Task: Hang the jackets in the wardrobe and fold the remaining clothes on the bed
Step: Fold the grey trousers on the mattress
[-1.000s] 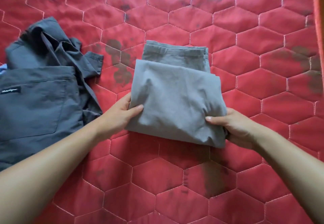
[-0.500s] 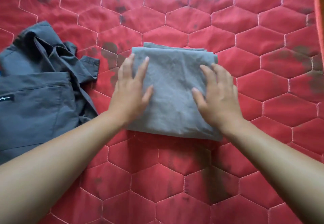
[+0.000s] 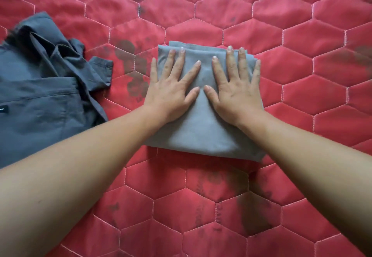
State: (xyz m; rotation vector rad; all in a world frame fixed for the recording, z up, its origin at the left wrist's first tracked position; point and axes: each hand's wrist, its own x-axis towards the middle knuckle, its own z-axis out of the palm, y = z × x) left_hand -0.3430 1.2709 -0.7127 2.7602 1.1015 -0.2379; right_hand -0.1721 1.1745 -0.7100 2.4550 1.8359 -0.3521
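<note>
Nearest, the red quilted bed cover (image 3: 201, 206) is noted: it is stitched in hexagons, and dark smudges are scattered over several panels. Two bare forearms are stretched across it from the lower corners toward the middle.

Folded grey garment (image 3: 201, 134): laid flat on the bed at centre and squared into a compact rectangle. The near edge is rounded by the fold, and stacked layers are shown at the far edge.

Left hand (image 3: 171, 93): laid palm down on the left half of the grey garment. The fingers (image 3: 177, 63) are held straight and spread, and nothing is gripped. The little finger is set along the cloth's left edge.

Right hand (image 3: 235, 91): laid palm down on the right half, fingers likewise straight and spread, nothing gripped. The thumbs are turned inward, with their tips just apart. The longest fingertips of both hands are placed at the far edge of the fold.

Dark grey garment (image 3: 40, 100): left unfolded and rumpled at the left side of the bed, apart from the grey one, with a strip of red cover between them. A cuff (image 3: 100, 71) is pointed toward the folded piece. A pocket seam and a small dark label (image 3: 4, 109) are seen at the frame edge. Whether it is a jacket or a shirt cannot be told.

Beyond, the bed cover is continued to the top of the view, smudged in places.
</note>
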